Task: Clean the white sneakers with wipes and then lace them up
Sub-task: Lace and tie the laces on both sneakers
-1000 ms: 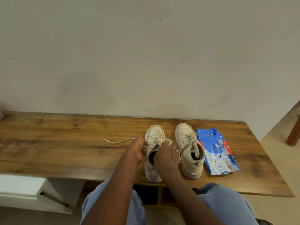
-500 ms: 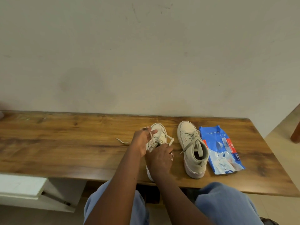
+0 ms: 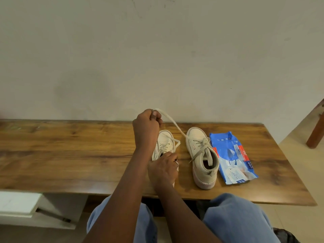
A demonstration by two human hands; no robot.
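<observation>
Over wooden table, left hand fingers pinch taut lace; right hand fingers grip left sneaker.

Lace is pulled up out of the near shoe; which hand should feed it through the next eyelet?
Likely the left hand: it already pinches the lace. The right hand steadies the shoe.

Two off-white sneakers with matching cream laces; a bright blue wipes packet (red-and-white label, pale panel); brown wood-grain table; light blue jeans; plain greyish-white wall.
</observation>
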